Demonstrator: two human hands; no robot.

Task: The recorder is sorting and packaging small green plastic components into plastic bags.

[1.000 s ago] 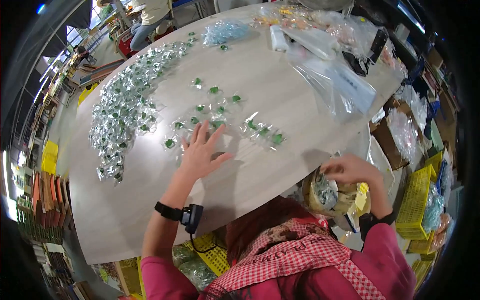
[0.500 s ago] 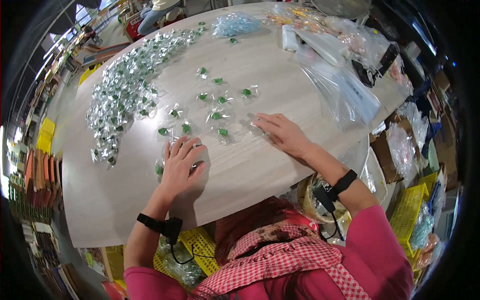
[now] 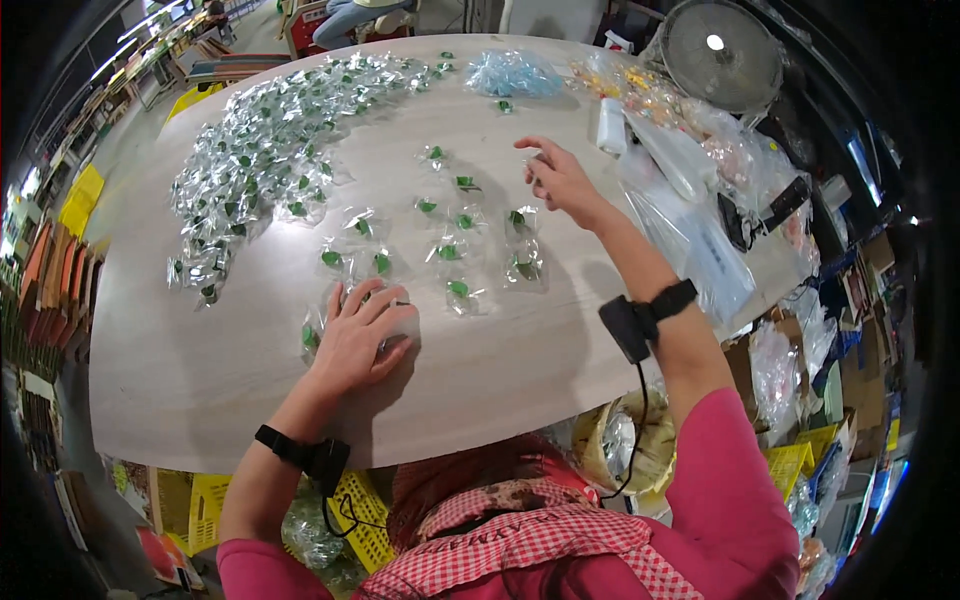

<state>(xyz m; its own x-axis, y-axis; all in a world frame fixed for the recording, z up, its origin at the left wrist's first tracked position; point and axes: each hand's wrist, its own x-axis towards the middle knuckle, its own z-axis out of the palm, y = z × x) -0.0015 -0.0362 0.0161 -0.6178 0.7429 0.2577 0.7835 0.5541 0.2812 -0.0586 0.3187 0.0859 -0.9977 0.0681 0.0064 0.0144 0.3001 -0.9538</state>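
Small clear plastic packets, each with a green leaf-like piece inside, lie in loose rows on the pale table (image 3: 480,370). My left hand (image 3: 362,335) rests on the table at the near end of the left row, fingers spread. Close beside it is one packet (image 3: 310,338), partly covered by the hand. My right hand (image 3: 565,185) is raised over the table, beyond the right-hand packets; its index finger is stretched out and the others are loosely bent, with nothing visible in them. Nearest below it are an upper packet (image 3: 520,222) and a lower packet (image 3: 526,268).
A large heap of similar packets (image 3: 250,150) spreads over the far left. At the back sit a pile of light-blue wrapped pieces (image 3: 512,74), a fan (image 3: 720,55) and orange-yellow bagged pieces (image 3: 640,80). Clear plastic bags (image 3: 690,240) cover the right side. Yellow crates (image 3: 365,510) stand below the table.
My right hand has lifted and moved away toward the far side; the packet by its fingers now lies uncovered. My left hand stays nearly in place. The whole view has shifted slightly.
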